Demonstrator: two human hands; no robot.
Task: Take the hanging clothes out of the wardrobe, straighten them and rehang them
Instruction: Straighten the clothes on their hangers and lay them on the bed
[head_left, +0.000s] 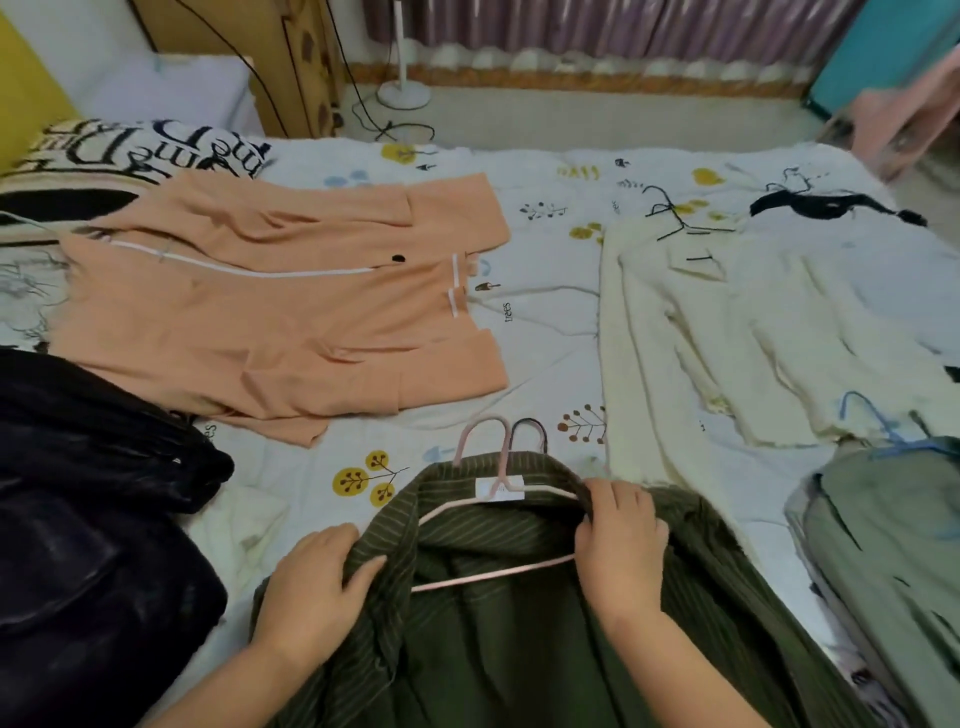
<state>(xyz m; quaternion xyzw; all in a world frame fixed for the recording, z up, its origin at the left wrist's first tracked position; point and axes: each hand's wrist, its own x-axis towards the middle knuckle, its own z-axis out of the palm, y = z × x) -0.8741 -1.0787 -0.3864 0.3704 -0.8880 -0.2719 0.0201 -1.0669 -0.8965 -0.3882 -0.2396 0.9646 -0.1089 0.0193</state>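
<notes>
So both hands are on the green jacket (519, 623), which lies on the bed (545, 322) right at the near edge. The left hand (317, 587) has its fingers curled over the jacket's left collar edge, thumb on top, bunching the cloth. The right hand (621, 545) is curled round the right side of the collar, fingertips tucked in where the pink hanger (493, 574) meets the cloth. I can't tell whether it's also got the hanger's arm in that grip or only fabric.

The jacket's long axis runs from the near edge toward the far side of the bed, collar end pointing away, body running out of view at the bottom. It's lying open, so you see the plain dark green lining in the middle and thin pale stripes on the collar and sides. A white label sits inside the neck. The hanger is inside the shoulders, hook poking out past the collar toward the far side, with a second dark hook (530, 431) just beside it.

Beyond the jacket to the left there's a peach top (270, 312) spread flat, with white piping and a black button. Beyond it to the right is a cream coat (753, 338), with a black hanger (675, 218) at its far end. Left of the jacket is a heap of dark shiny cloth (88, 519). Right of it is a grey-green garment (893, 561) on a blue hanger (878, 421).
</notes>
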